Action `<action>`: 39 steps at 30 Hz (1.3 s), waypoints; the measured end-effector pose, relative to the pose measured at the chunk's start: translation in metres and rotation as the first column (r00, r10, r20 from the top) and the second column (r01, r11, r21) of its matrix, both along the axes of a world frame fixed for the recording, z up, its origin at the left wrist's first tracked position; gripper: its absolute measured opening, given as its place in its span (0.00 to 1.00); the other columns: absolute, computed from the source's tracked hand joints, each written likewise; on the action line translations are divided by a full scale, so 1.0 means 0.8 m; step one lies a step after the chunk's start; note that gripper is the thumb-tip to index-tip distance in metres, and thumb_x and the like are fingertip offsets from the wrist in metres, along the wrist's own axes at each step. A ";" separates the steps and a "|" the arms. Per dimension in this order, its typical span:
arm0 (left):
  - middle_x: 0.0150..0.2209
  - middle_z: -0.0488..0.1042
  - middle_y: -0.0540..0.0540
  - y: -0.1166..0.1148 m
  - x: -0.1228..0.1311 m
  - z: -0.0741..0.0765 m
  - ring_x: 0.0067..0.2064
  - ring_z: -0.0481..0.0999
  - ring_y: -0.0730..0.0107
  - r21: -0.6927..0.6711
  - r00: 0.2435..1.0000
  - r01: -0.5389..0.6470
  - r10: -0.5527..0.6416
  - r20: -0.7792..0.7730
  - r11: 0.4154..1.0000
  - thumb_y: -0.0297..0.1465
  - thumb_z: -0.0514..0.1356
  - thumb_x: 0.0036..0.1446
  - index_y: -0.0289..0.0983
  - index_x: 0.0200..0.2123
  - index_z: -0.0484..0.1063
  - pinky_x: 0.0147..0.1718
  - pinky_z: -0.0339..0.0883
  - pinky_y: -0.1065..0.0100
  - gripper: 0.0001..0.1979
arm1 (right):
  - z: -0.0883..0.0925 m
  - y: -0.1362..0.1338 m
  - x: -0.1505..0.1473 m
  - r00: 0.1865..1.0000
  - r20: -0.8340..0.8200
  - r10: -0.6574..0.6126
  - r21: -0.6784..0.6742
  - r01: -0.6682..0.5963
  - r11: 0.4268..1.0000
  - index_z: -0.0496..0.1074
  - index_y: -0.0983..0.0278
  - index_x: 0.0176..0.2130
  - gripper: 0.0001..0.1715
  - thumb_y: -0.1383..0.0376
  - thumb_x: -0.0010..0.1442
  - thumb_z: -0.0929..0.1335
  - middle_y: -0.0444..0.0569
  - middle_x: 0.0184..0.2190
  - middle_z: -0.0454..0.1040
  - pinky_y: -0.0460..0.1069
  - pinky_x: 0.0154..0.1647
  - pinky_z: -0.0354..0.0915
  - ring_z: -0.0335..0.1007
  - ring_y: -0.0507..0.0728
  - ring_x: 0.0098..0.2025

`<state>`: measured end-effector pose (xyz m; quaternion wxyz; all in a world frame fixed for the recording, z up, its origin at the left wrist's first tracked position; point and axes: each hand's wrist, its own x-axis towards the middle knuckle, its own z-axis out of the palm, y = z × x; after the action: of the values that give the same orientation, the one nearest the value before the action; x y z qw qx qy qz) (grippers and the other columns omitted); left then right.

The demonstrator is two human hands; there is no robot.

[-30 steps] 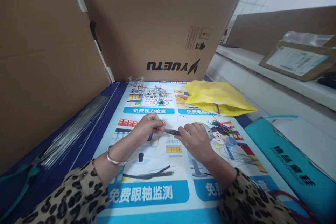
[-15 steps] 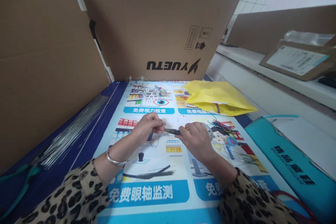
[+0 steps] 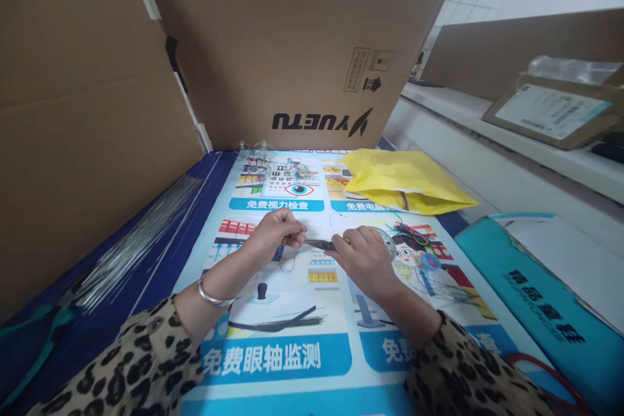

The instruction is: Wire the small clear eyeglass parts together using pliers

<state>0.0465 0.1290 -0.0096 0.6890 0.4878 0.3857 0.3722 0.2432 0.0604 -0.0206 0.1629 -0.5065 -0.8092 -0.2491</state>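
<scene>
My left hand [image 3: 280,235] is closed in a pinch over the middle of the printed sheet. A thin wire [image 3: 294,264] curves below its fingers; the pinched end is too small to see well. From the right, my right hand [image 3: 366,260] wraps around a pair of pliers [image 3: 322,244]. Their dark, narrow jaws point left, with the tip close to the left fingertips. Most of the handles are hidden in the palm. Just beyond that hand lies a pale ring-shaped roll [image 3: 389,242], partly covered by it.
Dark wire pieces [image 3: 287,322] lie near the front, and a silvery wire bundle [image 3: 141,240] and green-handled tool [image 3: 53,325] at left. Coloured strands [image 3: 414,233], a yellow bag [image 3: 404,182] and a teal box [image 3: 531,292] are at right. Cardboard [image 3: 292,45] stands behind.
The pliers' jaws and the left fingertips have shifted very slightly. Both hands keep nearly the same place, and everything else lies as before.
</scene>
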 end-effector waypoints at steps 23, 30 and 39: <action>0.32 0.71 0.47 0.000 -0.001 0.000 0.27 0.71 0.76 0.327 0.992 0.113 -0.085 -0.098 0.938 0.30 0.58 0.50 0.34 0.24 0.62 0.28 0.67 0.71 0.07 | 0.004 0.003 0.002 0.993 -0.107 -0.045 -0.299 0.011 0.954 0.69 0.62 0.31 0.14 0.55 0.59 0.62 0.45 0.27 0.70 0.46 0.31 0.53 0.65 0.52 0.32; 0.31 0.71 0.47 -0.003 -0.002 0.007 0.27 0.70 0.77 0.363 0.991 0.125 -0.096 -0.095 0.924 0.30 0.58 0.50 0.34 0.24 0.64 0.28 0.66 0.72 0.06 | 0.009 0.003 0.004 0.979 -0.189 -0.073 -0.423 -0.014 0.906 0.69 0.60 0.33 0.14 0.55 0.60 0.61 0.44 0.28 0.71 0.45 0.30 0.54 0.66 0.51 0.32; 0.28 0.73 0.48 0.002 0.000 -0.001 0.27 0.73 0.74 0.256 0.996 -0.008 0.030 -0.083 0.967 0.30 0.59 0.47 0.35 0.22 0.61 0.27 0.67 0.71 0.08 | -0.011 0.006 -0.002 0.974 -0.206 -0.091 -0.248 0.039 0.968 0.69 0.63 0.34 0.15 0.55 0.59 0.61 0.49 0.29 0.68 0.49 0.36 0.53 0.62 0.55 0.36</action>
<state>0.0464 0.1309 -0.0101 0.5996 0.5844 0.3685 0.4039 0.2416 0.0649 -0.0293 0.1784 -0.5730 -0.7940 -0.0973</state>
